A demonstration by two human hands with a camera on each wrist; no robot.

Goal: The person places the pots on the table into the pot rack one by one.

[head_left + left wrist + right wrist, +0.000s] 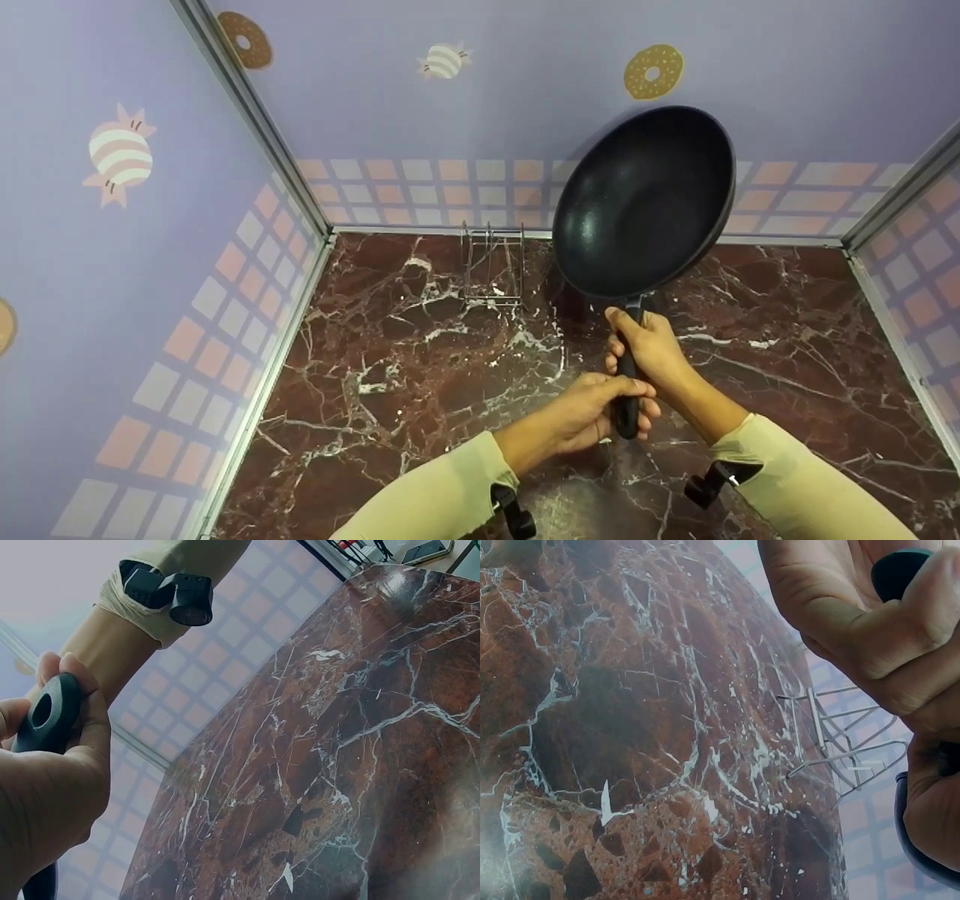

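A black frying pan (649, 202) is held up above the counter, its dark inside facing the head camera and its handle pointing down toward me. My right hand (651, 349) grips the upper handle close to the pan. Lower down, my left hand (592, 412) holds the same handle near its end, thumb across the front. In the left wrist view the handle's end (56, 716), with its hanging hole, pokes out between the fingers. The right wrist view shows curled fingers (870, 637) around the handle, with only a sliver of the pan's rim (922, 855) visible.
A small wire rack (493, 266) stands against the back wall, left of the pan. White crumbs or specks lie on the marbled brown counter (420, 360). Patterned panels (450, 135) enclose the back and both sides. A phone (427, 550) and cables lie beyond the counter.
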